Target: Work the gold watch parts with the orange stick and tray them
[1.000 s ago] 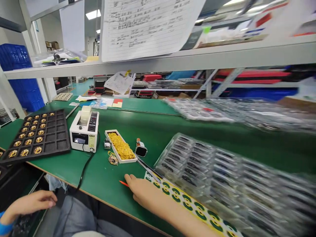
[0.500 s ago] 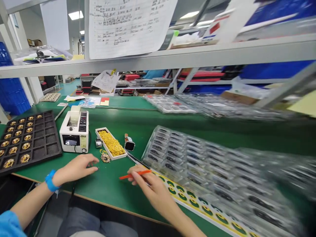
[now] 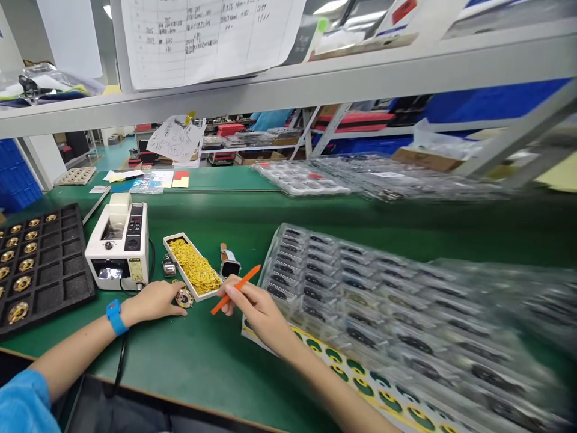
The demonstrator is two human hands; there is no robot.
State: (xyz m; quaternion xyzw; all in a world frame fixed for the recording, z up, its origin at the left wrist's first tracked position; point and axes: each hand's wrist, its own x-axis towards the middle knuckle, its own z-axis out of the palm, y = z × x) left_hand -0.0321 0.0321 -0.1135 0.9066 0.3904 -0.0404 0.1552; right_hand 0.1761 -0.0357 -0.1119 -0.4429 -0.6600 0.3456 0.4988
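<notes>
My left hand [image 3: 155,300] is at a small round gold-and-dark watch movement [image 3: 184,298] on the green bench, finger and thumb closed about its left side. My right hand [image 3: 255,304] holds a slim orange plastic stick [image 3: 235,290] between thumb and fingers, slanting up to the right above the bench. Just behind both hands lies a white box [image 3: 169,238] filled with yellow rings [image 3: 193,266]. A smartwatch [image 3: 230,265] with a tan strap lies beyond my right hand, and a small metal block [image 3: 169,266] sits left of the box.
A white tape dispenser [image 3: 118,245] stands behind my left hand. Left of it is a black compartment tray [image 3: 74,264] with gold round parts. Clear plastic trays [image 3: 336,282] of dark parts cover the right side, over a yellow-and-green sheet [image 3: 333,355]. A metal shelf beam [image 3: 270,87] crosses above.
My left hand has moved right onto the watch movement and closed about it. My right hand has shifted up and left, and the orange stick is tilted more steeply. The view has turned.
</notes>
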